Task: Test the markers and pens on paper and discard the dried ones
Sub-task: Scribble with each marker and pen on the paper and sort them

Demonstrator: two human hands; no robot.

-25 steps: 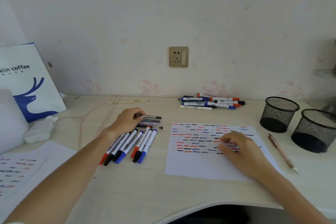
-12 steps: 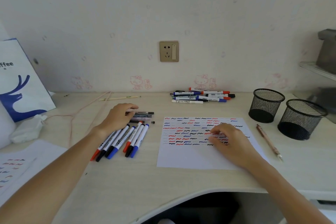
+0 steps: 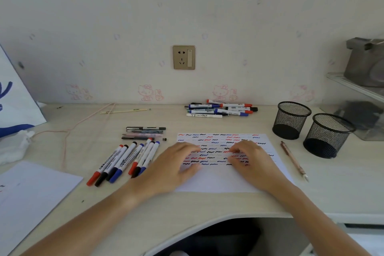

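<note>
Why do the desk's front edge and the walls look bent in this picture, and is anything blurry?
Head view: the wide-angle lens bows the desk edge and stretches the corners. Light is soft and even, with faint shadows under both hands. The squiggles on the paper read sharp; the grey things at the right border are smeared.

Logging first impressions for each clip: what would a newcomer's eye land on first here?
Probably the paper at the centre of the desk, covered in rows of red, blue and black squiggles, with the left hand and right hand resting on it and holding nothing. To its left lies a fan of capped markers; at the right stand two black mesh cups.
</note>
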